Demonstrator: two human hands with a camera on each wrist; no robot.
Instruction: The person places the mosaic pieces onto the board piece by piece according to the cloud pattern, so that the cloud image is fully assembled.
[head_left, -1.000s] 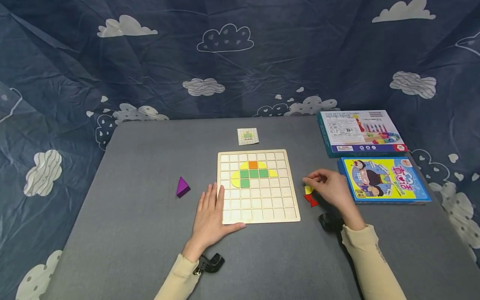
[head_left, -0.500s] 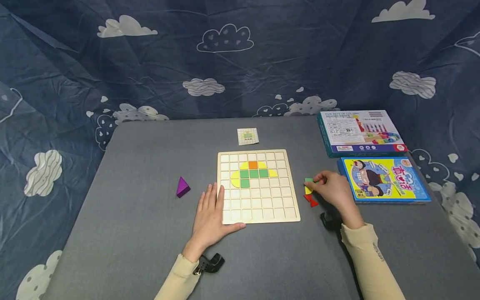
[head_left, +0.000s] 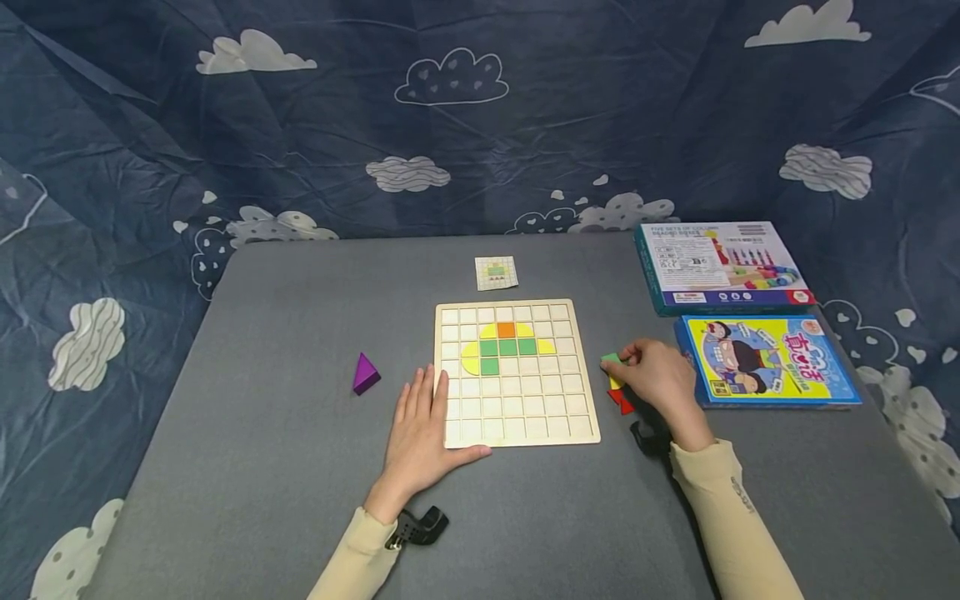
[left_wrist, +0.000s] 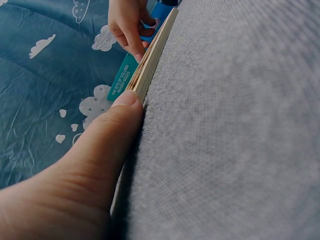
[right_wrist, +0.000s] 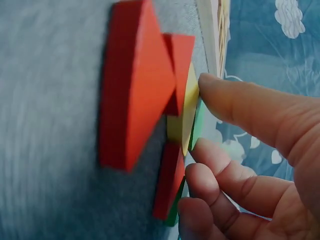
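Note:
In the head view my left hand [head_left: 420, 425] lies flat with straight fingers along the left side of the wooden grid board [head_left: 525, 408], its thumb [left_wrist: 120, 115] against the front edge. Green squares, an orange square [head_left: 506, 330] and yellow rounded pieces [head_left: 470, 358] sit in the board's upper cells. Right of the board, my right hand [head_left: 660, 375] pinches a green block [head_left: 611, 358] between thumb and fingers. Under and beside it are a yellow block [right_wrist: 182, 120] and red triangular blocks [right_wrist: 135, 90]. Another green piece [right_wrist: 173, 207] shows partly behind a red one.
A small pattern card [head_left: 497, 272] lies behind the board. A purple triangular block [head_left: 366, 375] stands to the left. Two boxes, a blue-yellow one [head_left: 772, 358] and a white-teal one [head_left: 720, 262], lie at the right, close to my right hand.
The green block, hidden a second ago, came into view under my right fingers and has shifted slightly left with the hand. My left hand and the board stayed still.

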